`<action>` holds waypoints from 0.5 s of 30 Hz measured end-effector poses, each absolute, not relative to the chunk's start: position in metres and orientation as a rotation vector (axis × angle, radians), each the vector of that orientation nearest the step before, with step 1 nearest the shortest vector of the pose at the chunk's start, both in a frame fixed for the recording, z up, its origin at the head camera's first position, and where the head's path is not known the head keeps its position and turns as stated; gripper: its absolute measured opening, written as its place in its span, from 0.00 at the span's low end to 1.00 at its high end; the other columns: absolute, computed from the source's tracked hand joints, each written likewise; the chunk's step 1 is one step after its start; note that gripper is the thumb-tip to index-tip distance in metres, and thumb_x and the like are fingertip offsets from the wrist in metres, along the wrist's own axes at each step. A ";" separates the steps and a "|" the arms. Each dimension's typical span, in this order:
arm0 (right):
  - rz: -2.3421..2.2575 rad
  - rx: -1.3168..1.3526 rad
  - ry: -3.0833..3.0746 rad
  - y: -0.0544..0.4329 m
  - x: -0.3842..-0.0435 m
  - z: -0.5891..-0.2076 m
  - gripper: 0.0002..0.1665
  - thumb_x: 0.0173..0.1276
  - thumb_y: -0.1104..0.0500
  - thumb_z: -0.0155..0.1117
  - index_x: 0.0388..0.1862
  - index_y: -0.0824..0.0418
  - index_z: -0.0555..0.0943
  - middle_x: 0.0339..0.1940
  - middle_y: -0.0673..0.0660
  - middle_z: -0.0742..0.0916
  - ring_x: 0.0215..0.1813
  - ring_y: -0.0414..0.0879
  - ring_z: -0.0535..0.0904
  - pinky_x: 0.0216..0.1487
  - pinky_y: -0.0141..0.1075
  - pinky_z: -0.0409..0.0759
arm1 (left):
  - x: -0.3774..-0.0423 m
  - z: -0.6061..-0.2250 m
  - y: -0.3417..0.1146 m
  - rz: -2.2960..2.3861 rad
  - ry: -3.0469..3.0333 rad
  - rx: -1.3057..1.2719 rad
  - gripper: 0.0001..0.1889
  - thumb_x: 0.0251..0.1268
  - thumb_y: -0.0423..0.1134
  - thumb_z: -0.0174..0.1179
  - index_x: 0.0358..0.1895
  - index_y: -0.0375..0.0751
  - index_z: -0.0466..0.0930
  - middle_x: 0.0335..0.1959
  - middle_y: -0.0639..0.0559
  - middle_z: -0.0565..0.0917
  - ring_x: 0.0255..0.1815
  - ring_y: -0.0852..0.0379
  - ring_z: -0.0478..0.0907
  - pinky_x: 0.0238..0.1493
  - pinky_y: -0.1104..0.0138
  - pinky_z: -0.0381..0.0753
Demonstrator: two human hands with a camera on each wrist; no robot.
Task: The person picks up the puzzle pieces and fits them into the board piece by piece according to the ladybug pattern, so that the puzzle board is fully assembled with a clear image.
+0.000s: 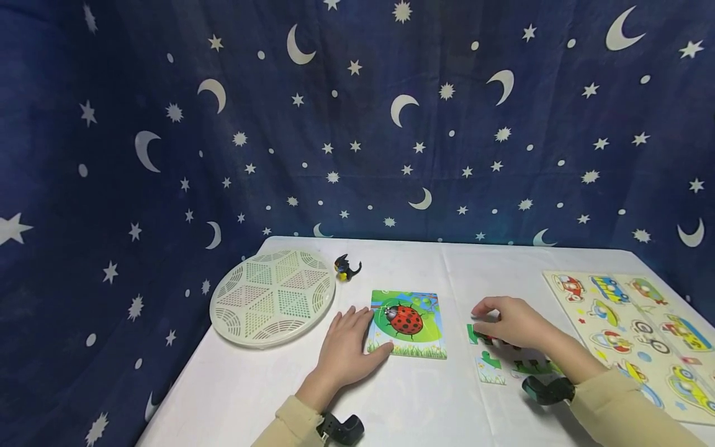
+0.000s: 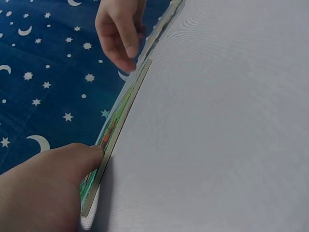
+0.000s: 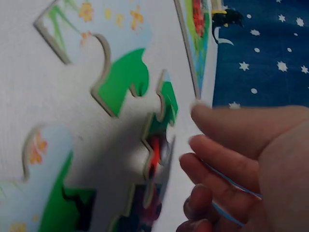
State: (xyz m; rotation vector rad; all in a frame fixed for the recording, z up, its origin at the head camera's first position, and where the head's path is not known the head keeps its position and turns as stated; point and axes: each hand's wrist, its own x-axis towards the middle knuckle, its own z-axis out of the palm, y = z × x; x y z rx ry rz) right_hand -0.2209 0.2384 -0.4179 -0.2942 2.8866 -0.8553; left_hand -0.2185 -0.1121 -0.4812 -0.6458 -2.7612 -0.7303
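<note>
A square ladybug puzzle (image 1: 406,320) lies flat on the white table in the head view. My left hand (image 1: 347,349) rests along its left side with straight fingers, the thumb touching its lower edge; in the left wrist view the thumb (image 2: 89,157) lies over the puzzle's rim. Above loose jigsaw pieces (image 1: 491,370) on the right hovers my right hand (image 1: 516,321). Its thumb and fingers are apart, and I see nothing between them. Close up in the right wrist view, a green and pale-blue piece (image 3: 126,72) and other pieces lie beneath the hand, partly blurred.
To the left stands a round pale-green lattice tray (image 1: 274,298), with a small black toy figure (image 1: 347,267) beside it. A wooden picture board (image 1: 642,338) with vehicle shapes lies at the right. A dark blue curtain (image 1: 380,124) with moons and stars hangs behind the table.
</note>
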 end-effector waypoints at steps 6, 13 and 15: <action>-0.766 -0.370 2.882 0.246 -0.217 -0.415 0.25 0.55 0.47 0.83 0.47 0.57 0.84 0.42 0.51 0.86 0.35 0.45 0.75 0.37 0.40 0.76 | -0.218 -0.482 -0.112 -0.722 -2.765 -0.646 0.41 0.64 0.66 0.59 0.73 0.41 0.73 0.72 0.44 0.74 0.77 0.41 0.63 0.79 0.47 0.51; -0.692 -0.366 2.859 0.250 -0.219 -0.417 0.24 0.52 0.50 0.85 0.46 0.56 0.85 0.35 0.47 0.82 0.37 0.46 0.73 0.38 0.41 0.74 | -0.219 -0.480 -0.112 -0.724 -2.766 -0.650 0.41 0.64 0.67 0.59 0.73 0.41 0.73 0.72 0.44 0.74 0.77 0.41 0.63 0.79 0.46 0.51; -0.675 -0.355 2.861 0.250 -0.220 -0.418 0.24 0.52 0.51 0.85 0.45 0.54 0.85 0.35 0.48 0.82 0.37 0.46 0.73 0.38 0.41 0.74 | -0.219 -0.480 -0.112 -0.725 -2.771 -0.648 0.41 0.64 0.67 0.59 0.73 0.42 0.72 0.72 0.44 0.74 0.77 0.41 0.62 0.79 0.46 0.51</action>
